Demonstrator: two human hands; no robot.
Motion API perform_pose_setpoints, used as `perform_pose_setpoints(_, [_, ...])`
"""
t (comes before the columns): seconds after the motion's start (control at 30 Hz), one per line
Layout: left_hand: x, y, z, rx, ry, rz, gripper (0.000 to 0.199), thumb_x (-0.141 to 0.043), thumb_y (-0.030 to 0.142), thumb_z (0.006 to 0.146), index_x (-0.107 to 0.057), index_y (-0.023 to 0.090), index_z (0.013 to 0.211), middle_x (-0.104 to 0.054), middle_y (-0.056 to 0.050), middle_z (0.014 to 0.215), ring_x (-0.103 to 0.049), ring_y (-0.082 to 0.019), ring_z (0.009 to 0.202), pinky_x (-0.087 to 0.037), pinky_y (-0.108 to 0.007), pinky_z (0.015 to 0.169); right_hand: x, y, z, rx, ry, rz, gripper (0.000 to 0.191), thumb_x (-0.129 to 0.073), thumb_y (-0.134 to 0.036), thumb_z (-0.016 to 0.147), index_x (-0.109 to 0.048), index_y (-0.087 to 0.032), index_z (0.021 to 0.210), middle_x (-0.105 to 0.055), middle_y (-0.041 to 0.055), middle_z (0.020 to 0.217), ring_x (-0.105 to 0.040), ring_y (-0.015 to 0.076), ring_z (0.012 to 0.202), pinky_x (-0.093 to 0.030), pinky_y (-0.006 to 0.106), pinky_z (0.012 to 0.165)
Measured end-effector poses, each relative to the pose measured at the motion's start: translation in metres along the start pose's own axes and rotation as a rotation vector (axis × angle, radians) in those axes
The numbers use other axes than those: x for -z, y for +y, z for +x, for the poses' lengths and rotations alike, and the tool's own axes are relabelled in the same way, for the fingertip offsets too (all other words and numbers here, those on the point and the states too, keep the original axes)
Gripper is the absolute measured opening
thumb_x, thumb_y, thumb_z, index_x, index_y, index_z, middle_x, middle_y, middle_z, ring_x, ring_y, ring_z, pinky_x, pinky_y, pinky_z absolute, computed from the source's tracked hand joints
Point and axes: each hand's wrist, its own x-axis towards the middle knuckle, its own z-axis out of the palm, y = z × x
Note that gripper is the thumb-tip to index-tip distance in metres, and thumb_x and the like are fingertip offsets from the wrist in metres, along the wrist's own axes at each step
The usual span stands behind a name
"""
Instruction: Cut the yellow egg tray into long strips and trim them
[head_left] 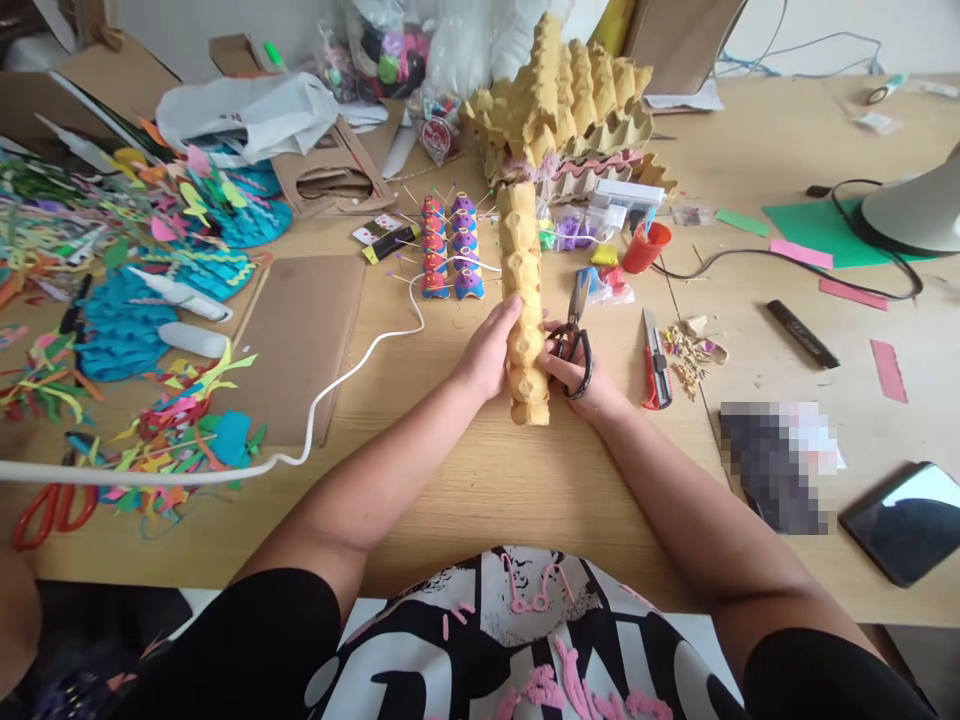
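A long strip of yellow egg carton (pixel 527 320) stands out in front of me, its row of bumps running away from my body. My left hand (pixel 489 345) grips it from the left side. On the other side my right hand (pixel 581 378) has its fingers through the black handles of a pair of scissors (pixel 576 305), whose blades point away from me. Fingers of that hand also reach the strip's right edge, and some are hidden behind it. Beyond the strip are painted red carton pieces (pixel 435 245) and purple ones (pixel 466 245), with pins stuck in them.
Stacked egg cartons (pixel 600 95) rise at the back. To the right lie a red utility knife (pixel 656 365), pencil shavings (pixel 694 350), a red cup (pixel 646 247) and a phone (pixel 907 520). A white cable (pixel 330 400) crosses the left side, near cardboard (pixel 296 340) and paper scraps.
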Motion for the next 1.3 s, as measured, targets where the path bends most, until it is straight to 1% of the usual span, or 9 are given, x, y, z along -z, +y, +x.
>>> perform_pose_setpoints(0.17, [0.007, -0.004, -0.008, -0.119, -0.111, 0.112, 0.059, -0.077, 0.064, 0.083, -0.065, 0.019, 0.119, -0.077, -0.009, 0.107, -0.075, -0.029, 0.11, -0.06, -0.04, 0.093, -0.001, -0.002, -0.002, 0.044, 0.027, 0.046, 0.063, -0.094, -0.039, 0.068, -0.056, -0.03, 0.116, -0.059, -0.0062, 0.089, -0.058, 0.0114, 0.073, -0.05, 0.025, 0.063])
perform_pose_setpoints(0.33, [0.008, -0.008, -0.007, -0.172, -0.268, 0.226, 0.067, -0.083, 0.054, 0.083, -0.061, 0.022, 0.138, -0.071, -0.01, 0.135, -0.064, -0.028, 0.133, -0.053, -0.035, 0.108, 0.004, -0.008, 0.0, 0.159, 0.148, 0.002, 0.063, -0.092, -0.042, 0.071, -0.054, -0.033, 0.12, -0.056, -0.005, 0.091, -0.055, 0.0124, 0.076, -0.052, 0.027, 0.067])
perform_pose_setpoints(0.5, [0.008, -0.015, -0.004, -0.122, -0.327, 0.342, 0.064, -0.08, 0.052, 0.086, -0.064, 0.021, 0.14, -0.066, -0.011, 0.145, -0.062, -0.027, 0.136, -0.052, -0.031, 0.108, 0.009, -0.01, 0.002, 0.253, 0.294, -0.148, 0.059, -0.087, -0.048, 0.076, -0.053, -0.035, 0.122, -0.055, -0.0031, 0.096, -0.056, 0.0164, 0.082, -0.053, 0.032, 0.076])
perform_pose_setpoints(0.6, [0.013, -0.017, -0.004, -0.079, -0.307, 0.38, 0.064, -0.08, 0.051, 0.087, -0.062, 0.019, 0.14, -0.07, -0.012, 0.139, -0.067, -0.025, 0.128, -0.054, -0.031, 0.104, 0.012, -0.007, 0.003, 0.297, 0.315, -0.224, 0.056, -0.084, -0.05, 0.08, -0.052, -0.036, 0.124, -0.057, -0.0024, 0.098, -0.059, 0.0179, 0.087, -0.054, 0.034, 0.08])
perform_pose_setpoints(0.7, [0.018, -0.017, -0.003, -0.052, -0.25, 0.375, 0.075, -0.083, 0.049, 0.084, -0.055, 0.019, 0.147, -0.075, -0.011, 0.126, -0.073, -0.022, 0.11, -0.057, -0.029, 0.092, 0.015, -0.005, 0.002, 0.325, 0.328, -0.264, 0.055, -0.081, -0.05, 0.084, -0.05, -0.036, 0.127, -0.062, -0.001, 0.103, -0.063, 0.0195, 0.096, -0.055, 0.036, 0.086])
perform_pose_setpoints(0.8, [0.02, -0.015, -0.002, -0.073, -0.205, 0.346, 0.077, -0.085, 0.049, 0.081, -0.055, 0.021, 0.146, -0.077, -0.008, 0.118, -0.073, -0.02, 0.102, -0.058, -0.027, 0.086, 0.015, -0.007, 0.001, 0.379, 0.376, -0.326, 0.048, -0.076, -0.051, 0.088, -0.048, -0.036, 0.124, -0.068, 0.0005, 0.106, -0.066, 0.0204, 0.1, -0.055, 0.038, 0.091])
perform_pose_setpoints(0.97, [0.02, -0.008, -0.002, -0.099, -0.137, 0.284, 0.068, -0.082, 0.05, 0.083, -0.056, 0.023, 0.14, -0.076, -0.006, 0.118, -0.074, -0.019, 0.102, -0.06, -0.027, 0.081, 0.012, -0.01, -0.003, 0.431, 0.353, -0.432, 0.045, -0.072, -0.054, 0.091, -0.048, -0.034, 0.124, -0.071, 0.0031, 0.109, -0.066, 0.0213, 0.101, -0.053, 0.04, 0.096])
perform_pose_setpoints(1.1, [0.017, -0.005, -0.005, -0.088, -0.14, 0.255, 0.068, -0.082, 0.05, 0.081, -0.057, 0.023, 0.137, -0.076, -0.008, 0.12, -0.075, -0.024, 0.108, -0.06, -0.03, 0.083, 0.011, -0.008, -0.006, 0.454, 0.306, -0.5, 0.052, -0.074, -0.054, 0.088, -0.046, -0.035, 0.127, -0.069, 0.0045, 0.116, -0.064, 0.0224, 0.104, -0.052, 0.044, 0.1])
perform_pose_setpoints(1.3, [0.014, -0.003, -0.005, -0.108, -0.148, 0.201, 0.064, -0.083, 0.045, 0.079, -0.059, 0.022, 0.134, -0.076, -0.007, 0.116, -0.075, -0.024, 0.105, -0.06, -0.033, 0.087, 0.015, -0.008, -0.009, 0.476, 0.283, -0.644, 0.058, -0.075, -0.05, 0.086, -0.048, -0.033, 0.134, -0.064, 0.0062, 0.119, -0.061, 0.0261, 0.113, -0.048, 0.051, 0.107])
